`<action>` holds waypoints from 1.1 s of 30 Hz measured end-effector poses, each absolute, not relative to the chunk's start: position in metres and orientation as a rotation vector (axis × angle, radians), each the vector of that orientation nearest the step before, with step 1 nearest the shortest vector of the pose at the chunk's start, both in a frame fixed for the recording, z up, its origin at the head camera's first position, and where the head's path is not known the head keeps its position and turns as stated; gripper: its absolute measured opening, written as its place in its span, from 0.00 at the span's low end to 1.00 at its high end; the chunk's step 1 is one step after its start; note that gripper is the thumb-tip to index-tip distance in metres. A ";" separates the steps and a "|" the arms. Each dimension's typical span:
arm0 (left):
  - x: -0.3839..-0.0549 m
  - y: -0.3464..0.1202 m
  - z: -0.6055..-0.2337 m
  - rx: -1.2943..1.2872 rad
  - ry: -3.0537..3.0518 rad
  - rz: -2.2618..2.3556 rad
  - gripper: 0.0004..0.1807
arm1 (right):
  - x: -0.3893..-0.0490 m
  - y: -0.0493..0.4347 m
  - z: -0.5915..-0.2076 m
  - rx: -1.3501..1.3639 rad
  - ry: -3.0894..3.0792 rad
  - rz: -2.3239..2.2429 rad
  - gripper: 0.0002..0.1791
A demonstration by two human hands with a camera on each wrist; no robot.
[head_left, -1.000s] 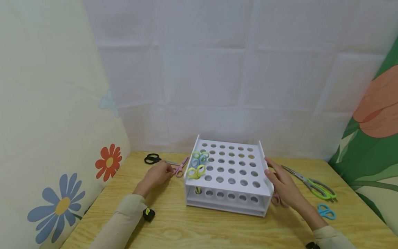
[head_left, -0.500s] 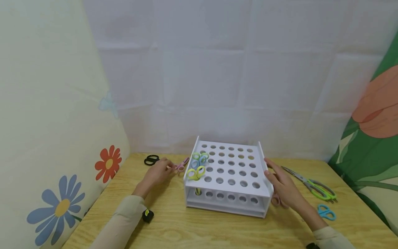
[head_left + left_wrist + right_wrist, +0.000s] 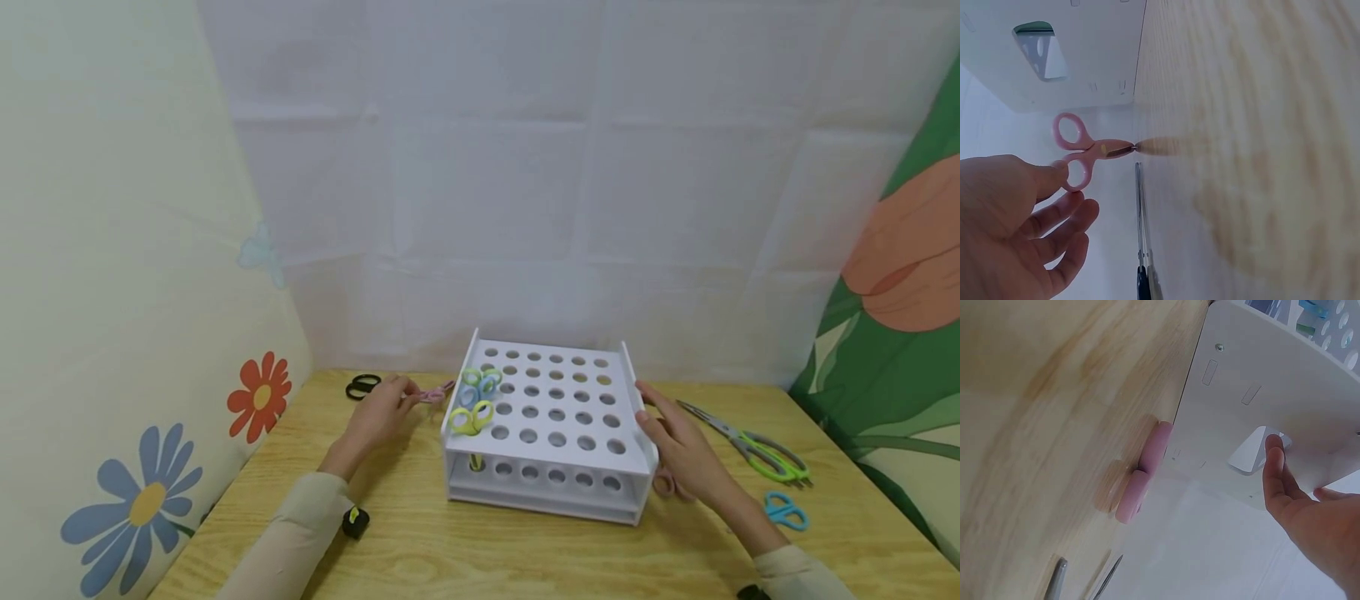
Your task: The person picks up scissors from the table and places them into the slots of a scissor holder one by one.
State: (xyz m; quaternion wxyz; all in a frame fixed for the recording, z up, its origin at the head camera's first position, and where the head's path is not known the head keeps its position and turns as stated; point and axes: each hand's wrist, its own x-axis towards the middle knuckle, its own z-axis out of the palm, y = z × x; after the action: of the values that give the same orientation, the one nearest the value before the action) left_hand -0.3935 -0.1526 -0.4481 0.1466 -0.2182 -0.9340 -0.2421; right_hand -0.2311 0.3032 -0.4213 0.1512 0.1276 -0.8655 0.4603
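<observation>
In the head view my left hand pinches a small pair of pink scissors left of the white rack. The left wrist view shows thumb and finger at one handle loop of these scissors, their blades pointing toward the wooden table. My right hand holds the rack's right side panel. In the right wrist view, a fingertip of that hand reaches the panel's cutout. Yellow scissors, blue scissors and green scissors stand in the rack's left column of holes.
Black-handled scissors lie behind my left hand. Pink scissors lie beside the rack, partly hidden by my right hand. Further right are large green-and-grey scissors and small blue scissors. A white cloth hangs behind the table.
My left hand has lifted slightly and turned the pink scissors, whose handle loops now look narrower in the head view. My right hand stays on the rack.
</observation>
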 end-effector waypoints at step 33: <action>-0.390 -0.150 -0.436 -0.468 -2.467 -0.729 0.12 | -0.230 0.302 -0.420 0.378 -2.478 1.304 0.30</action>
State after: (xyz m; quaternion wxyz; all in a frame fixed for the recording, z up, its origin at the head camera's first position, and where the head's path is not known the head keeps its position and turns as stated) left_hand -0.3904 -0.1504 -0.4362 0.2606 -0.1729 -0.9109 -0.2693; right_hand -0.2295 0.3022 -0.4196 0.1573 0.1321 -0.8661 0.4558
